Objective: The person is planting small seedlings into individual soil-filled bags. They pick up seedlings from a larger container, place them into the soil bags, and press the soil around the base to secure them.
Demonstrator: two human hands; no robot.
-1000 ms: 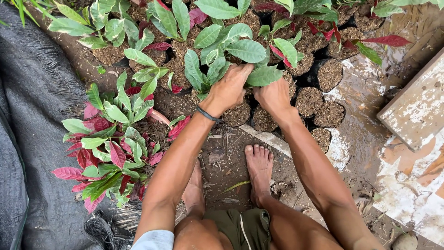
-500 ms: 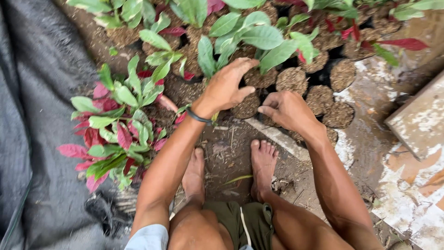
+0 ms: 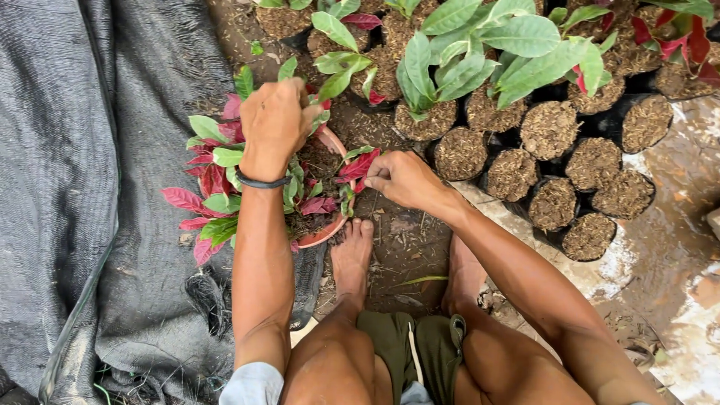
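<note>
Red and green seedlings (image 3: 225, 187) lie heaped in a shallow basin (image 3: 334, 225) on the ground, at the edge of the black netting (image 3: 90, 187) that covers the left side. The left hand (image 3: 276, 124) reaches down into the top of the heap with its fingers curled among the leaves; whether it has closed on a stem cannot be told, since the leaves hide the fingertips. The right hand (image 3: 401, 178) sits at the basin's right edge, fingers pinched narrowly on a red-leaved cutting (image 3: 358, 166). To the right, soil-filled bags (image 3: 551, 129) stand packed together; those toward the top edge already carry green plants (image 3: 480, 52), while roughly nine nearer ones, including the bag at the lower right (image 3: 589, 236), show only bare soil. Judging from this, the work seems partway along: several rows look planted, a block of bags is left to fill, and plenty of seedlings remain in the basin. The person squats, bare feet (image 3: 352, 251) on the dirt between the basin and the bags. Wet, pale ground (image 3: 675, 300) runs along the right side.
</note>
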